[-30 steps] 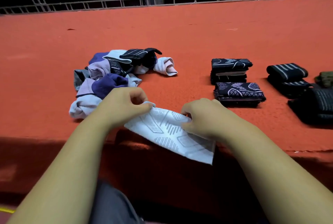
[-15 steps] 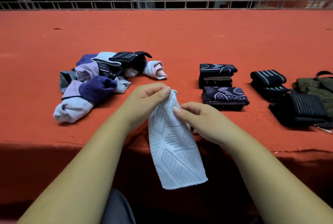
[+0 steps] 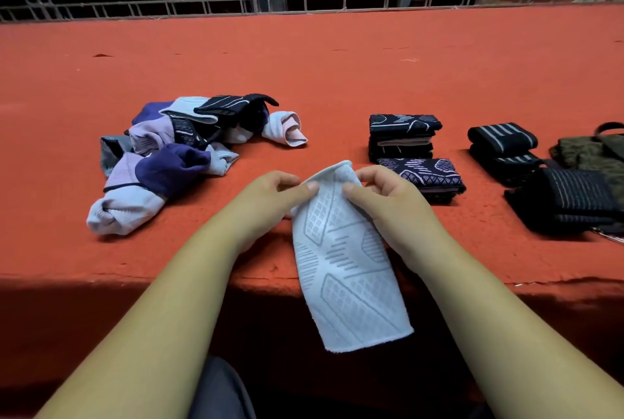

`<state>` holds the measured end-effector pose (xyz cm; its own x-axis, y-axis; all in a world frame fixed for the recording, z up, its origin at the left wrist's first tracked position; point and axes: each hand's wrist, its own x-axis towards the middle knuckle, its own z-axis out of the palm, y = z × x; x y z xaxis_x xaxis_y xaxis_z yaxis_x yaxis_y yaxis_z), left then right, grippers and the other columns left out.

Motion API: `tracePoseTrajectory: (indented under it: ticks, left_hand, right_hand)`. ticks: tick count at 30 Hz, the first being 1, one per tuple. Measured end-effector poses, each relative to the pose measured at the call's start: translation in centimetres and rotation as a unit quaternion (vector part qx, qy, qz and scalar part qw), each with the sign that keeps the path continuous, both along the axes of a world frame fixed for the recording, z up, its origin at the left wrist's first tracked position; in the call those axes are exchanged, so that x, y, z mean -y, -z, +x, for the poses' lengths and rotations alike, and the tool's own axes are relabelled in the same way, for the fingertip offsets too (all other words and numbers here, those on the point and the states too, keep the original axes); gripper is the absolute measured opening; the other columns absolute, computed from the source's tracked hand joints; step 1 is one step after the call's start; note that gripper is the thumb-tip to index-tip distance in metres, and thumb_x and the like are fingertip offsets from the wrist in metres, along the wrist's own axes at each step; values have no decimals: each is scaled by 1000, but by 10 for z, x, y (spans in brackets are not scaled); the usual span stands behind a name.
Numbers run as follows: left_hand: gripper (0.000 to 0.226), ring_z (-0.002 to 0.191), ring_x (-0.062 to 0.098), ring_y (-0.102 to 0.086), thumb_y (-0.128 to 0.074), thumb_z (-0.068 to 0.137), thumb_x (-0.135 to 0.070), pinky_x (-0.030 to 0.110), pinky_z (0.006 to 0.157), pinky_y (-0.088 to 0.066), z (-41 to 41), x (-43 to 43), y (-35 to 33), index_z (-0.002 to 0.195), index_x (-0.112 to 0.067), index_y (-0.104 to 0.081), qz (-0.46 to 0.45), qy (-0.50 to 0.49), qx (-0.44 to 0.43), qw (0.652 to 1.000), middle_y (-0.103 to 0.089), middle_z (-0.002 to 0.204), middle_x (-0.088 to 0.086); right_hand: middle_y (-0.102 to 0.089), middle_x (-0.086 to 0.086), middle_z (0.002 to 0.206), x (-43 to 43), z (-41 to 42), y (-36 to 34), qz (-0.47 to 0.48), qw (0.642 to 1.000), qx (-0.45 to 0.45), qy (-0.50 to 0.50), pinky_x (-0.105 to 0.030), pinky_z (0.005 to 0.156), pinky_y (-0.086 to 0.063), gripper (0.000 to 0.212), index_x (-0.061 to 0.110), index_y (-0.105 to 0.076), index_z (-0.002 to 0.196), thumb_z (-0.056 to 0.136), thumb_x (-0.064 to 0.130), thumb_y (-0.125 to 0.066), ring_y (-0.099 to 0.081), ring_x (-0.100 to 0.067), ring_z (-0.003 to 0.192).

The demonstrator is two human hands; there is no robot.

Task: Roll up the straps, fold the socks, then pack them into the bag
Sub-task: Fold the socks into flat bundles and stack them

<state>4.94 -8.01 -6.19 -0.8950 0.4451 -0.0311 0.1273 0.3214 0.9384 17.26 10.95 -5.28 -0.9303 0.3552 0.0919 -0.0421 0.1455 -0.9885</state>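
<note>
White patterned sock [image 3: 347, 270] hangs pinched at its upper end between both hands. The left hand [image 3: 270, 196] grips the left corner with thumb and fingers and the right hand [image 3: 381, 196] grips the right corner, the two close together just above the red worktop [image 3: 337, 64]. Its long axis runs from the hands down toward the person, tilted slightly right, and the free lower end dangles past the worktop's front edge. Neither hand is nearer that end. Folding likely means bringing the low end up. The folded socks [image 3: 422, 175] lie just beyond the right hand, and the unfolded pile [image 3: 175, 155] is off to the left.
</note>
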Motion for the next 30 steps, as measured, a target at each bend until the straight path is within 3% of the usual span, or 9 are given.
tracePoseTrajectory:
  ticks: [4,8,10,13,15,18,21,27,30]
  left_hand:
    - [42,96,16,-77,-80,89,-2,27,81,-60,3,-8,-4,128,-5,-65,183,-11,109,977,-78,118,10]
    - [37,97,16,-75,-74,91,1,25,85,-59,6,-14,-13,127,-3,-67,288,-9,173,942,-79,115,10]
    - [39,97,24,-68,-76,92,-7,27,84,-58,7,-13,-10,129,1,-68,267,27,192,944,-75,118,16]
    - [42,111,38,-57,-81,91,-15,47,107,-54,10,-11,-2,130,-1,-71,170,120,201,957,-68,133,25]
    - [36,118,40,-69,-77,92,-10,50,106,-56,15,-14,-4,128,-4,-73,153,102,175,967,-74,126,22]
    - [31,120,43,-70,-74,94,-10,55,108,-54,16,-18,-8,124,-5,-74,191,54,136,971,-77,121,19]
    - [25,120,40,-70,-73,98,-16,56,110,-53,11,-18,-7,122,-9,-77,204,33,106,973,-77,121,17]
    - [32,118,38,-71,-72,99,-21,40,98,-59,11,-10,-6,128,-8,-72,120,110,130,978,-77,122,15]
    - [32,124,41,-68,-72,97,-9,47,106,-57,10,-6,-3,128,-5,-72,102,136,126,977,-76,126,17]
  right_hand:
    - [-81,0,92,-5,3,-7,23,1000,4,20,-36,77,-57,25,21,-80,99,99,45,-71,-73,-15,80]
    - [-81,-4,99,-10,4,-8,10,999,-29,45,-36,80,-56,17,22,-81,99,102,34,-69,-74,-15,86]
    - [-79,0,94,-13,3,-6,9,997,-46,57,-31,76,-52,17,22,-81,95,102,33,-69,-69,-10,82]
    - [-70,12,76,-15,4,-6,11,995,-69,77,-19,62,-45,24,22,-77,81,102,31,-71,-60,-3,69]
    - [-70,12,74,-17,6,-7,-8,996,-58,69,-19,59,-47,25,21,-77,82,102,32,-70,-61,-4,66]
    - [-77,10,80,-24,12,-10,19,999,45,-5,-25,64,-52,25,21,-80,93,101,41,-69,-67,-9,71]
    - [-70,0,73,-31,17,-5,78,991,95,-58,-34,68,-46,21,17,-81,96,100,35,-70,-59,-18,70]
    - [-67,7,64,-34,18,0,29,997,49,-52,-22,56,-45,17,15,-82,94,103,21,-68,-56,-12,60]
    - [-67,9,64,-36,18,2,24,997,50,-62,-21,55,-45,17,16,-81,95,104,19,-66,-56,-10,58]
